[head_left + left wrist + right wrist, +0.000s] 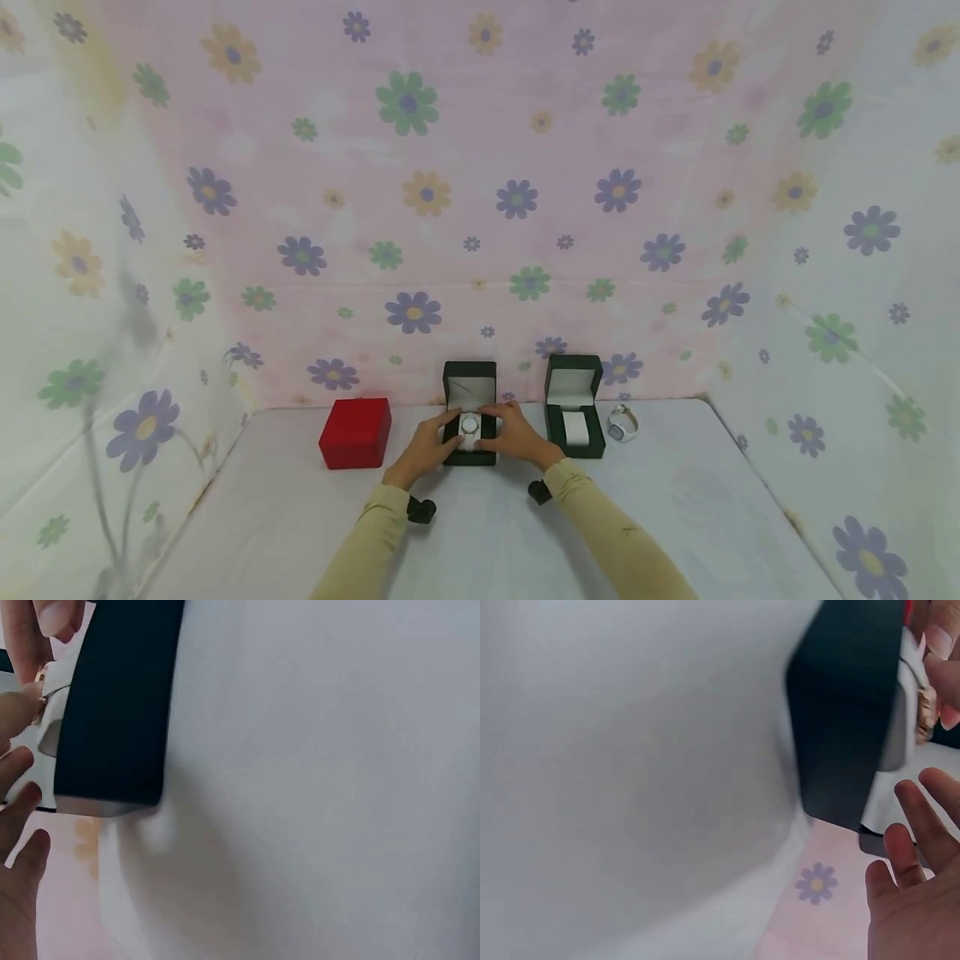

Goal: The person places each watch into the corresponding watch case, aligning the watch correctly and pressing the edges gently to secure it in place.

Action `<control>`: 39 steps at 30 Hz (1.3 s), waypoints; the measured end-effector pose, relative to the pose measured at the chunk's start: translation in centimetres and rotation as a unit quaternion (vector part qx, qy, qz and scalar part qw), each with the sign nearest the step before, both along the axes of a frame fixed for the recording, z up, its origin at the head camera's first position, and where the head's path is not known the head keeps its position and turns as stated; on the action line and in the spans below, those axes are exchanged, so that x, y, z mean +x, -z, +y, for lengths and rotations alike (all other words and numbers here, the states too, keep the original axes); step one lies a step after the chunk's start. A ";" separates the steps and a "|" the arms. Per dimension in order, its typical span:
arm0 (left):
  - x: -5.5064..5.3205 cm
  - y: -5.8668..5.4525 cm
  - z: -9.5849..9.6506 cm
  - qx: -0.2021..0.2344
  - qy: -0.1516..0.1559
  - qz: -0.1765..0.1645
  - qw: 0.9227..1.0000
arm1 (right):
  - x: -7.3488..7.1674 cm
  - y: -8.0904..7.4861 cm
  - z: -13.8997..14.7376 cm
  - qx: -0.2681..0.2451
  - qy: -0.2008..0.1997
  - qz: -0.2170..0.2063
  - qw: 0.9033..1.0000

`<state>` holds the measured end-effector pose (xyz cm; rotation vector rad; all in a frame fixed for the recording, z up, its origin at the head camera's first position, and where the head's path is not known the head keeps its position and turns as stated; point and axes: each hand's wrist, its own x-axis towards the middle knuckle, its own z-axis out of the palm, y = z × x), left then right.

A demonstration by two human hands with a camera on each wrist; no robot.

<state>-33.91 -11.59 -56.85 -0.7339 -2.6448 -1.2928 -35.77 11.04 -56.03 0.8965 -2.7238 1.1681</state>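
A white wristwatch [470, 425] with a gold-toned case sits on a pale cushion inside an open dark green watch box [469, 459]. My left hand [426, 448] pinches the watch from its left side, thumb low and forefinger high. From the right, my right hand [519, 435] does the same with thumb and forefinger. In the left wrist view the gold edge of the watch [40, 691] shows between fingertips. The right wrist view has the gold-toned crown side [925, 716] close by the fingers, while the other fingers spread past the box wall [847, 712].
To the left stands a closed red box [356, 433]. On the right is a second open green box [553, 433] with a white cushion [576, 428] in it, and beside that lies another white watch [622, 425]. Flowered cloth [480, 167] rises behind the white table [480, 550].
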 end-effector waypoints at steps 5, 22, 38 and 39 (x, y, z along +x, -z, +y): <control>0.0 0.0 -0.7 0.054 -0.011 0.021 0.998 | 0.2 -0.5 1.1 -0.066 0.014 0.037 0.997; -2.0 -5.6 -0.4 0.217 -0.053 0.141 0.964 | 0.0 -5.9 2.4 -0.188 0.099 0.048 0.976; -5.4 -5.9 1.3 0.184 -0.088 0.024 0.979 | -3.0 -7.4 -0.5 -0.129 0.108 0.017 0.986; -5.4 -5.9 1.4 0.188 -0.089 0.022 0.978 | -3.1 -7.5 -0.7 -0.130 0.111 0.016 0.985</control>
